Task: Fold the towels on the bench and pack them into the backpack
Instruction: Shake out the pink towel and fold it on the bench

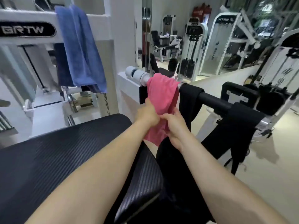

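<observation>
A pink towel [161, 94] hangs over a padded bar [213, 99] of a gym machine, beyond the black ribbed bench pad [56, 156]. My left hand [148, 113] grips the towel's left side about halfway down. My right hand [174, 122] pinches its lower right part close beside the left hand. A blue towel [80, 46] is draped over the white machine frame at the upper left. Two black cloths [191, 102] hang on the same bar, right of the pink towel. A dark shape [174, 175] lies under my right forearm; I cannot tell whether it is the backpack.
A white machine frame [27, 16] with a dark logo plate stands at the left. A white roller end [137, 75] sticks out left of the pink towel. Other gym machines [192, 50] fill the background. Pale floor [267, 183] lies to the right of the bench.
</observation>
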Action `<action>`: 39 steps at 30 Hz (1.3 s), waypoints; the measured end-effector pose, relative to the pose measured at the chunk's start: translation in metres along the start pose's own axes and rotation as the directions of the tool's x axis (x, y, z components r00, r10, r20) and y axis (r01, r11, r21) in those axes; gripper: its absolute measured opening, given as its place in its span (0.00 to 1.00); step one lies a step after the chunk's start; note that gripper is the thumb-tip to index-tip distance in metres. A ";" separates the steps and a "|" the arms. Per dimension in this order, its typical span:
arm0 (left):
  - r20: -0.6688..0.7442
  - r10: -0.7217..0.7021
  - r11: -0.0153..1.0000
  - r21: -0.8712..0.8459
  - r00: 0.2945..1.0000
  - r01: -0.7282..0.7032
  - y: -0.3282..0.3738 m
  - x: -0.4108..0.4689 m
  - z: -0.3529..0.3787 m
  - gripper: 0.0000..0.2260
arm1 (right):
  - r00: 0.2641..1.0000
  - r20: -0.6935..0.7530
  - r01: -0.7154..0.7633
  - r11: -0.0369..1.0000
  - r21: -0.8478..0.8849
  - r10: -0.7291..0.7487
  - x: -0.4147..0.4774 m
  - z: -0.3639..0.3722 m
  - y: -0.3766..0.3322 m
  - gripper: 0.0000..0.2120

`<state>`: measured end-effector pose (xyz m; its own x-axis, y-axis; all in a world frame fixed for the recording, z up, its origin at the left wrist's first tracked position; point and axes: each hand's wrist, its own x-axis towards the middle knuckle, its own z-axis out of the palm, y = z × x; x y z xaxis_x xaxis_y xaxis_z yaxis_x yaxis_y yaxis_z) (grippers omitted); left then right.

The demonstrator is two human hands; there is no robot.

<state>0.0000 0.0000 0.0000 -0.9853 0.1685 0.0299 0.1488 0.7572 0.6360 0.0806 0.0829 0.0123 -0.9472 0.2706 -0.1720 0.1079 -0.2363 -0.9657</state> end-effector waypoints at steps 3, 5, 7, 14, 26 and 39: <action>-0.112 -0.028 0.975 -0.222 0.993 0.002 -0.005 0.008 0.001 0.06 | 0.997 0.068 0.033 0.999 0.025 -0.035 0.015 -0.003 -0.001 0.31; -0.120 -0.018 0.911 -0.411 0.993 -0.033 -0.001 0.000 -0.008 0.06 | 0.991 0.118 0.059 0.998 0.038 -0.063 0.026 -0.009 0.002 0.31; -0.165 0.003 0.810 -0.578 0.986 -0.099 0.008 -0.020 -0.023 0.09 | 0.976 0.185 0.110 0.993 0.037 -0.115 0.027 -0.016 0.001 0.31; -0.299 -0.145 0.670 -0.731 0.943 -0.129 0.030 -0.129 -0.041 0.10 | 0.813 0.399 0.443 0.895 0.049 -0.424 -0.017 -0.035 -0.018 0.19; -0.391 -0.158 0.812 -0.574 0.907 -0.106 0.060 -0.280 -0.030 0.25 | 0.280 0.867 0.866 0.498 -0.042 -0.413 -0.078 -0.056 -0.022 0.09; -0.558 -0.572 0.660 -0.748 0.602 -0.066 0.122 -0.437 0.061 0.08 | 0.235 0.941 0.874 0.476 -0.096 -0.242 -0.207 -0.171 0.005 0.19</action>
<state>0.4539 0.0575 0.0173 -0.7251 -0.6835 0.0845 0.1003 0.0166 0.9948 0.3291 0.1853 0.0096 -0.5333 -0.7576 0.3763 -0.7475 0.2138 -0.6290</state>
